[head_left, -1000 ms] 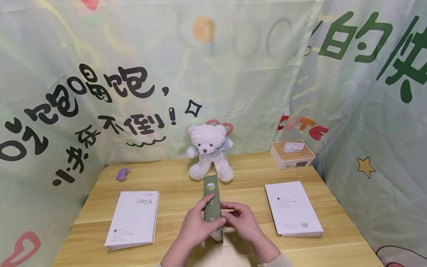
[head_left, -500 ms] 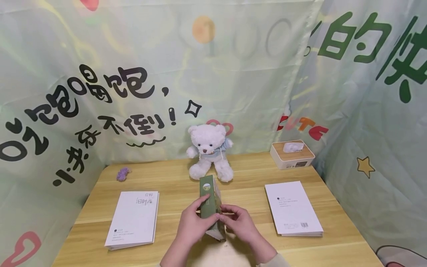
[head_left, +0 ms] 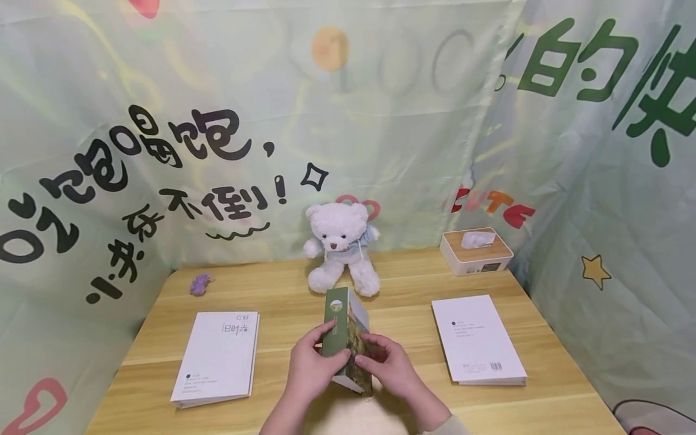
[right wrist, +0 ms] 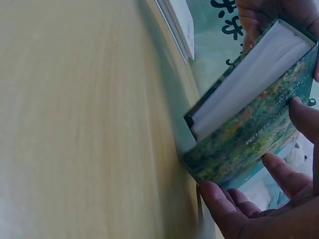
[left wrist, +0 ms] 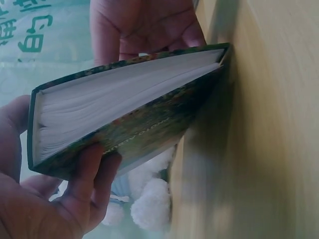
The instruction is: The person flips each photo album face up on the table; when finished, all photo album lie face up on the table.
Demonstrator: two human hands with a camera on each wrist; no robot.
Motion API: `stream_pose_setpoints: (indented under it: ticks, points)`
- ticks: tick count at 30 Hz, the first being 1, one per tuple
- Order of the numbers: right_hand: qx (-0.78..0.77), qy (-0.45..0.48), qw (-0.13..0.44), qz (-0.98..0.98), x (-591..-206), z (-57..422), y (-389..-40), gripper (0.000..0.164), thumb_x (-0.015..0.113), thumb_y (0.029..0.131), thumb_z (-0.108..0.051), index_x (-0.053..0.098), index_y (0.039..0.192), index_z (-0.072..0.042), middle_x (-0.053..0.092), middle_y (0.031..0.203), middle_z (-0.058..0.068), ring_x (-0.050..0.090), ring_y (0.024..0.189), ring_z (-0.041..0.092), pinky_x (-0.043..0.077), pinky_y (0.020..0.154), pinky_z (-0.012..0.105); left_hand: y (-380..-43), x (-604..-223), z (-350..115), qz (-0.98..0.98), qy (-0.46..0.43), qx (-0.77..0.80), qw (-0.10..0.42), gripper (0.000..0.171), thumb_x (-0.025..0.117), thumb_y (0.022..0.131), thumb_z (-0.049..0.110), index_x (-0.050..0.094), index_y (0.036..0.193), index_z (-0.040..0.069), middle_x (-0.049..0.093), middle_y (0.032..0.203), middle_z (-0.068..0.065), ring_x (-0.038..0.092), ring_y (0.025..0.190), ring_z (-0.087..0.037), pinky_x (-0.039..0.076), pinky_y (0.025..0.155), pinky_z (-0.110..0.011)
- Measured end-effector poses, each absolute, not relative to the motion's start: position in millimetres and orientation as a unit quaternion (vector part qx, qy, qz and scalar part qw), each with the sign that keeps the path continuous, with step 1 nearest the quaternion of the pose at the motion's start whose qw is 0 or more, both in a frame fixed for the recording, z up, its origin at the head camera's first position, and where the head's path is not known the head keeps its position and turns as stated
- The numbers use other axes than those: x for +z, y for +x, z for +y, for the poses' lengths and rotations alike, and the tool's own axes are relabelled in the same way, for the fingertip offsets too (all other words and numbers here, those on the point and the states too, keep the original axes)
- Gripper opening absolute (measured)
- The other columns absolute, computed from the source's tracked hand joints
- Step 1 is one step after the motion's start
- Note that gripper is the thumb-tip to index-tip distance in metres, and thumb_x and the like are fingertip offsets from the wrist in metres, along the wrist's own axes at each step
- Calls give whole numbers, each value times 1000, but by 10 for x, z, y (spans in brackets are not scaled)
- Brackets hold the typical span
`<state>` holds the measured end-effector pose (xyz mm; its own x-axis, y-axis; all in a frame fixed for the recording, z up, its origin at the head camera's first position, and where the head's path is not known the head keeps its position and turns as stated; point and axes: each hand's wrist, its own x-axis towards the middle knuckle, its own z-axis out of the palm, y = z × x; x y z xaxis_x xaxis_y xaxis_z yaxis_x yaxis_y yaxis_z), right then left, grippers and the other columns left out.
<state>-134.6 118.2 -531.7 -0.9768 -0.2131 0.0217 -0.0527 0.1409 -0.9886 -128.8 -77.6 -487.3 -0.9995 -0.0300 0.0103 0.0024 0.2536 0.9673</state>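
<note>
A thick green hardback book [head_left: 337, 317] stands on edge at the table's middle, spine up and tilted. Its flowery cover [right wrist: 259, 124] faces right, and its white page edges [left wrist: 99, 102] face me. My left hand [head_left: 314, 365] grips the book by the spine side, thumb on the right cover and fingers on the left one. On the flowery cover rest the thumb and spread fingertips of my right hand [head_left: 391, 367]; the right wrist view shows them touching only that side. I cannot tell whether the book's lower edge meets the table.
A white book [head_left: 217, 356] lies on the left, another white book [head_left: 478, 341] on the right. Behind the green book sits a white teddy bear [head_left: 342, 241]. A tissue box [head_left: 467, 263] stands back right, a purple fluffy thing [head_left: 200, 284] back left. Printed cloth [head_left: 353, 139] hangs behind the table [head_left: 293, 278].
The green book has turned so that its flowery right cover shows more, and its spine has shifted slightly left. My left hand moved left with it; my right thumb now lies apart from the left one.
</note>
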Motion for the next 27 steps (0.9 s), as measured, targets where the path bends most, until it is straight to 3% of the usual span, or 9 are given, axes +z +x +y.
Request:
stream_pose_setpoints:
  ticks: [4,7,13,20,27]
  points:
    - [-635,-80,30,767,-5321,1172,-1341,51,81,91,-8,62,136,10,58,138,37,63,120,51,54,103,59,-1289,-4909,-778,-771,13,-636,32,65,87,78,5,66,139,-1,70,118,-22,69,79,-22,62,64,-28]
    - [-631,-71,13,772,-5325,1176,-1337,53,84,89,-7,62,134,10,57,137,37,62,121,53,51,104,64,-1298,-4941,-791,-754,17,-655,41,64,86,79,1,64,139,-4,70,121,-25,71,85,-26,63,69,-29]
    - [-624,-64,3,779,-5341,1196,-1341,55,86,87,-5,61,132,14,58,135,36,65,118,51,53,101,62,-1325,-5043,-829,-730,25,-683,26,63,83,81,-1,61,141,-7,70,121,-26,73,93,-30,64,73,-33]
    - [-591,-64,8,804,-5394,1227,-1357,57,90,83,-9,63,129,13,63,128,31,70,103,36,63,84,42,-1317,-5179,-880,-685,40,-728,-21,68,80,85,-1,54,148,-7,67,122,-24,70,99,-28,64,77,-35]
    - [-530,-71,2,845,-5323,1265,-1385,58,93,81,-18,67,126,10,61,130,30,65,107,37,56,95,59,-1322,-5335,-892,-667,61,-742,-41,70,80,87,0,51,151,-5,68,124,-22,69,109,-28,62,84,-33]
